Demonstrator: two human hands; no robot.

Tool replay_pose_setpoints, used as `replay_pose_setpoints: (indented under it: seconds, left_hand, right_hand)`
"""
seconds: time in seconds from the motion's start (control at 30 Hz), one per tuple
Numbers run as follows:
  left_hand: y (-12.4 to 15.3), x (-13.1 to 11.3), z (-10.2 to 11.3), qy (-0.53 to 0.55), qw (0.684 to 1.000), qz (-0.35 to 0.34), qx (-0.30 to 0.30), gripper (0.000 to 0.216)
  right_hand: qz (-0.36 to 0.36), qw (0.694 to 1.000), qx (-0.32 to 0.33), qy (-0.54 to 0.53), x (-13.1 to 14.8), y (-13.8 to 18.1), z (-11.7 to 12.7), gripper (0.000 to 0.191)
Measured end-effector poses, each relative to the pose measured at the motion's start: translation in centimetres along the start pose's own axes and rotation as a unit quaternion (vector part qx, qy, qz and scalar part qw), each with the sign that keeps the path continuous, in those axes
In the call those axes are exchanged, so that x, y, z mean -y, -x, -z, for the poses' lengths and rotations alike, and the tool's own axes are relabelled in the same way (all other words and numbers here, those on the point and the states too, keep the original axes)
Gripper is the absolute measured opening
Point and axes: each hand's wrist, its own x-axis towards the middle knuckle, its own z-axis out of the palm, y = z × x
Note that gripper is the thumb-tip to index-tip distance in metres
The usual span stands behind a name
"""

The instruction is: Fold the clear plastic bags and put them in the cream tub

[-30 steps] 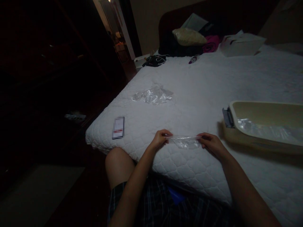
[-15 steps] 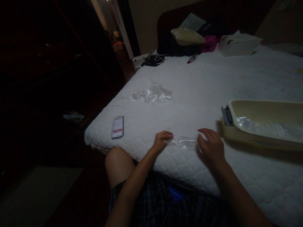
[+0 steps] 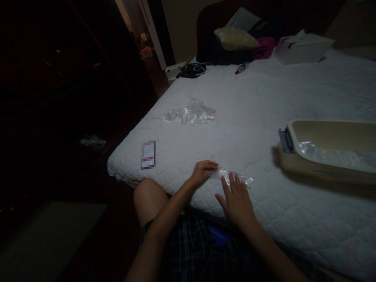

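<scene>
Near film (image 3: 247, 181): clear, white glints. Far film (image 3: 192, 114): clear, likewise glinting white. Tub (image 3: 311, 167): cream inside, shading to olive-beige outside on my feed; latch (image 3: 285, 141), dark grey. Quilt (image 3: 258, 105): white, stitched in a diamond-like pattern, greyish as I get it in this light. Slab (image 3: 148, 155): dark edge, pale face, red band; the rest reaches me pixelated. Shorts (image 3: 190, 246): dark, blue-and-whitish plaid. Scrap (image 3: 219, 234) by them: vivid blue. Cushion (image 3: 236, 38): pale tan. Roll (image 3: 263, 48): magenta. Box (image 3: 305, 49): white. Headboard (image 3: 210, 17): I read dark red-brown.
</scene>
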Motion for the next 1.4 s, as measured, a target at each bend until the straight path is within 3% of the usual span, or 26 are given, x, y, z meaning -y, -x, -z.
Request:
replay_pose_setpoints:
  seconds: [0.13,0.2,0.27,0.33,0.43,0.53,0.6,0.67,0.77,1.03,1.23,1.4]
  left_hand:
    - [0.2,-2.2,2.6,-0.032,0.997,0.023,0.068,0.028]
    - [1.1,-3.8,3.3,-0.127,0.987,-0.055,0.082,0.030]
    - [2.2,-5.0,3.0,-0.252,0.955,-0.140,0.065,0.038]
    - [3.3,-5.3,1.8,-0.357,0.903,-0.198,0.134,0.045]
    - [4.3,-3.7,0.1,-0.477,0.837,-0.194,0.188,0.053]
    - [4.6,-1.5,-0.4,-0.524,0.810,-0.182,0.191,0.054]
    - [4.7,-0.8,-0.3,-0.536,0.806,-0.189,0.167,0.053]
    - [4.7,-0.5,-0.2,-0.541,0.804,-0.199,0.150,0.052]
    - [4.9,-0.6,-0.3,-0.540,0.804,-0.208,0.142,0.052]
    - [5.0,-0.4,-0.4,-0.527,0.812,-0.219,0.125,0.052]
    - [5.2,-0.8,-0.4,-0.515,0.820,-0.226,0.110,0.051]
    - [5.4,-0.7,-0.2,-0.492,0.833,-0.238,0.085,0.047]
  right_hand:
    - [0.000,1.000,0.013,0.014,-0.1,0.0,0.1,0.061]
    - [0.001,1.000,0.008,0.017,0.0,-0.1,-0.1,0.060]
    - [0.001,1.000,-0.002,0.015,0.1,0.0,-0.4,0.060]
    - [0.001,1.000,-0.013,0.011,0.0,0.2,-0.8,0.058]
    - [0.017,1.000,-0.015,-0.001,-0.8,0.5,-1.2,0.058]
    - [0.057,0.998,-0.001,-0.041,-2.2,0.4,-0.6,0.061]
    - [0.062,0.994,-0.002,-0.089,-3.0,-0.1,0.4,0.055]
    - [0.014,0.992,-0.036,-0.123,-3.3,-0.8,1.7,0.047]
    - [-0.030,0.993,-0.083,-0.078,-3.2,-1.4,2.8,0.049]
    - [0.012,0.999,-0.021,0.026,-4.8,0.1,-0.9,0.062]
    - [0.081,0.996,-0.006,0.041,-7.2,-0.8,-0.2,0.050]
    - [0.085,0.989,-0.052,0.105,-7.8,-2.2,0.9,0.045]
